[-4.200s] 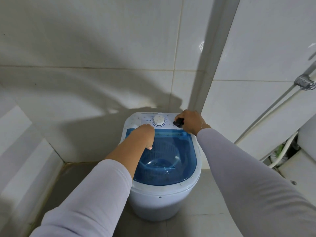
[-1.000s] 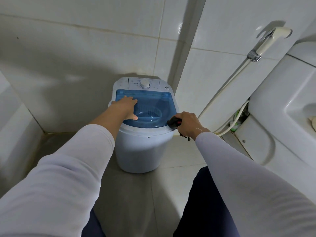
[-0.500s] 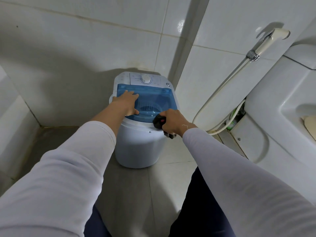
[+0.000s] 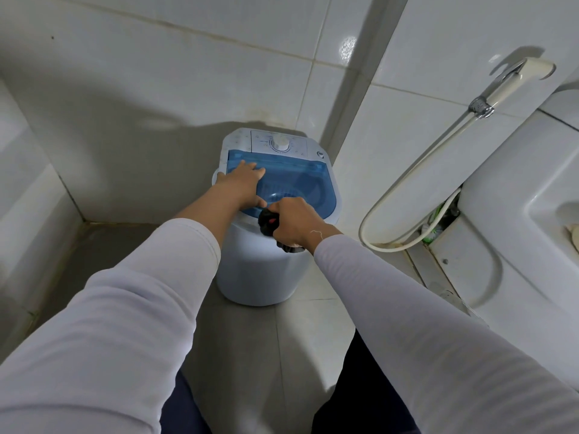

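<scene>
Toilet (image 4: 517,214): glossy white ceramic, well right of right grip (image 4: 294,220). Washer (image 4: 257,270): rounded white plastic tub under both grips. Lid (image 4: 310,183): translucent blue, down. Left grip (image 4: 242,183) flat on it, fingers straight. Right grip curled round black rag (image 4: 268,222) with red spot, at lid's near edge. Dial (image 4: 279,143) beyond left grip. Panel print unreadable.

Washer body (image 4: 257,277): white plastic, smooth, semi-matt. Lid (image 4: 313,183): transl. blue plastic, glossy. Rag (image 4: 268,222): blk cloth, matt. Wall tiles (image 4: 156,73): glazed, hi-gloss. Floor tiles (image 4: 244,355): matt. Sprayer collar (image 4: 481,105): chromed metal. Sleeves (image 4: 141,292): fabric, matt.
</scene>
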### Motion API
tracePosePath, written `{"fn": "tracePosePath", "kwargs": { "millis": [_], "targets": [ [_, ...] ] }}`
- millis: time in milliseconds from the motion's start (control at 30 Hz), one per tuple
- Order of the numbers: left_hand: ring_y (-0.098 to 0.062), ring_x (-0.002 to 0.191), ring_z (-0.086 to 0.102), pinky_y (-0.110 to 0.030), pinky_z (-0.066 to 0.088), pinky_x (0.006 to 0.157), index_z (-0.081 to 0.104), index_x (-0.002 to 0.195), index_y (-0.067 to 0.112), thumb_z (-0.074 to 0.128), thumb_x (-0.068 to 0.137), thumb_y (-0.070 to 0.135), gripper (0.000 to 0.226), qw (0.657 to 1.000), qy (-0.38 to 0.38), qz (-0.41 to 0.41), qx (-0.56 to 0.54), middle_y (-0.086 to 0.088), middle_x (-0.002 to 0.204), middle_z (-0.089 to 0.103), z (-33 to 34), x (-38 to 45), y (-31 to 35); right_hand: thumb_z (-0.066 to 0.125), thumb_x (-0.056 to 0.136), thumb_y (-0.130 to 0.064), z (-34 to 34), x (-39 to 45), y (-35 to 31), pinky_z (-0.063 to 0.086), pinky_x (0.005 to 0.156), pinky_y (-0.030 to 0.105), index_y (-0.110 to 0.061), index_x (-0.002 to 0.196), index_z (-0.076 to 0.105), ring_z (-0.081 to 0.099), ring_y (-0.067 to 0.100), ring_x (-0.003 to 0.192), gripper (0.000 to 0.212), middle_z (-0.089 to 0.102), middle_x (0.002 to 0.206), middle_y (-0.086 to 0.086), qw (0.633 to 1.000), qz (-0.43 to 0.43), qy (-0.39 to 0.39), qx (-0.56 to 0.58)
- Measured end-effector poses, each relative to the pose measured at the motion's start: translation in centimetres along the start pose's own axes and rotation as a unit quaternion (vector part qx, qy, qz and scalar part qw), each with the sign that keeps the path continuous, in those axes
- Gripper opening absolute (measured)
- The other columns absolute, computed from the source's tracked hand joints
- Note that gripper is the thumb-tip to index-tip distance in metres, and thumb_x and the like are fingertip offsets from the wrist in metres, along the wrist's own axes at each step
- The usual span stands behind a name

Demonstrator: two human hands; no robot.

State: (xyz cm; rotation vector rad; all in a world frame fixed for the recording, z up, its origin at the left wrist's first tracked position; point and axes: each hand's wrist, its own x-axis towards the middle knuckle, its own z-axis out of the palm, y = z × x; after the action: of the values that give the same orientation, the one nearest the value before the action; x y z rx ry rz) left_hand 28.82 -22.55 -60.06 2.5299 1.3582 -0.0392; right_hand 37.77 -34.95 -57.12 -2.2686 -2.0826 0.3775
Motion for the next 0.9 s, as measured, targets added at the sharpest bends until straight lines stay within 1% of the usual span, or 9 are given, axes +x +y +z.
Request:
{"fn": "tracePosePath", "kwargs": {
  "millis": [167,300,467,567,667,700,733,833,900],
  "targets": [
    [-0.024,0.149,-0.005,-0.058,0.012,0.117,0.011,0.152,0.019,0.065,0.083,0.044,0.091,0.999,0.028,-0.022,-0.029,-0.004,0.162,0.001,0.1,-0.6,-0.1,0.054,0.084,-0.006,-0.3,0.1,-0.2,0.05,0.082,0.032,-0.016,0.116,0.061,0.06,0.028,0.098,0.035,0.064,0.106,0.012,0.998,-0.044,-0.034,-0.025],
    [-0.02,0.149,-0.006,-0.057,0.006,0.117,0.012,0.152,0.021,0.059,0.087,0.046,0.084,0.987,0.1,-0.05,-0.115,0.0,0.162,-0.001,1.0,-2.7,-0.4,0.044,0.082,0.001,-2.2,0.4,0.8,0.044,0.08,0.03,-0.02,0.114,0.062,0.058,0.029,0.104,0.043,0.063,0.114,0.01,0.995,-0.061,-0.067,-0.032],
    [-0.018,0.149,-0.005,-0.06,0.004,0.115,0.009,0.152,0.021,0.058,0.084,0.052,0.089,0.928,0.242,-0.096,-0.266,0.001,0.162,0.001,3.7,-6.4,-0.9,0.046,0.08,0.005,-5.9,0.7,3.4,0.043,0.076,0.027,-0.024,0.119,0.058,0.055,0.022,0.093,0.05,0.064,0.112,0.006,0.993,-0.082,-0.075,-0.046],
    [-0.017,0.149,-0.008,-0.06,0.002,0.114,-0.002,0.152,0.021,0.067,0.074,0.058,0.111,0.899,0.248,-0.134,-0.336,0.002,0.162,-0.006,6.4,-8.7,-0.1,0.054,0.08,0.001,-7.4,1.2,4.4,0.048,0.075,0.028,-0.026,0.118,0.052,0.055,0.022,0.087,0.047,0.065,0.111,0.004,0.988,-0.127,-0.065,-0.064],
    [-0.016,0.148,-0.013,-0.061,0.002,0.114,-0.01,0.151,0.019,0.07,0.067,0.061,0.124,0.89,0.208,-0.167,-0.369,0.004,0.161,-0.013,8.9,-9.8,0.5,0.054,0.08,0.004,-8.4,1.6,4.5,0.041,0.048,0.007,-0.023,0.112,0.052,0.054,0.015,0.064,0.042,0.062,0.089,-0.001,0.977,-0.168,-0.088,-0.095],
    [-0.016,0.148,-0.013,-0.062,0.003,0.115,-0.011,0.151,0.018,0.071,0.067,0.061,0.125,0.887,0.199,-0.176,-0.377,0.004,0.161,-0.014,9.3,-9.8,0.7,0.052,0.078,0.006,-8.5,1.9,4.5,0.039,0.044,0.006,-0.023,0.109,0.054,0.053,0.014,0.064,0.042,0.06,0.083,-0.003,0.973,-0.181,-0.096,-0.106],
    [-0.017,0.148,-0.014,-0.062,0.003,0.115,-0.012,0.151,0.017,0.071,0.067,0.06,0.125,0.884,0.193,-0.182,-0.384,0.003,0.161,-0.014,9.6,-9.7,0.7,0.051,0.077,0.008,-8.6,2.2,4.4,0.04,0.049,0.007,-0.024,0.106,0.056,0.054,0.017,0.07,0.044,0.06,0.084,-0.005,0.968,-0.198,-0.099,-0.119],
    [-0.016,0.149,-0.013,-0.061,0.002,0.115,-0.012,0.151,0.017,0.071,0.071,0.056,0.122,0.882,0.192,-0.188,-0.387,0.003,0.161,-0.013,9.7,-9.4,0.9,0.049,0.074,0.012,-8.1,3.5,3.8,0.039,0.08,0.026,-0.024,0.109,0.063,0.046,0.017,0.094,0.052,0.061,0.103,-0.006,0.945,-0.272,-0.093,-0.158],
    [-0.015,0.149,-0.012,-0.059,0.002,0.115,-0.012,0.151,0.017,0.071,0.072,0.054,0.12,0.884,0.196,-0.19,-0.379,0.004,0.161,-0.011,9.7,-9.1,0.8,0.048,0.073,0.015,-7.6,4.2,3.1,0.039,0.087,0.03,-0.023,0.107,0.066,0.042,0.016,0.096,0.054,0.061,0.109,-0.005,0.927,-0.322,-0.094,-0.166]
  ]
}}
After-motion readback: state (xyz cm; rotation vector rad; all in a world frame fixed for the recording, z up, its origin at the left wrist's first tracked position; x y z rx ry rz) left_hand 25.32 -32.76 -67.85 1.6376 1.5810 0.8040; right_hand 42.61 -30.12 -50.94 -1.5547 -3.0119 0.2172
